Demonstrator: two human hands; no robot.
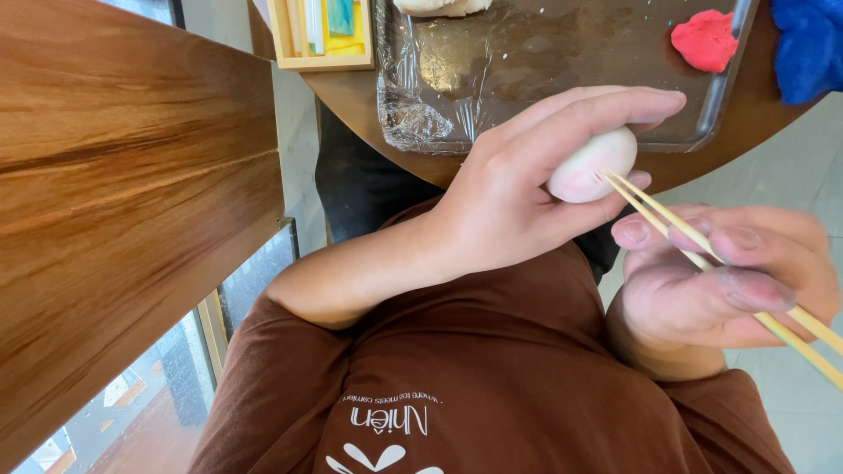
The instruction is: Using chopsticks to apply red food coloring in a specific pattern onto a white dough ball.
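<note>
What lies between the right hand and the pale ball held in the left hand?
Two thin wooden sticks, held by the right hand, span it, their tips touching the ball; head view.

The dough ball (590, 164) is creamy white with a faint pink blush on one side. The two sticks (702, 250) are pale yellow bamboo. On the brown, wood-grained bench (351, 101), the tray (562, 53) is dark, under shiny clear film; near its right edge lies a bright red lump (705, 39), and beyond it a deep blue lump (810, 44). The shirt (492, 377) is dark brown with white print. The small box (320, 35) is light wood, holding yellow and teal pieces.
</note>
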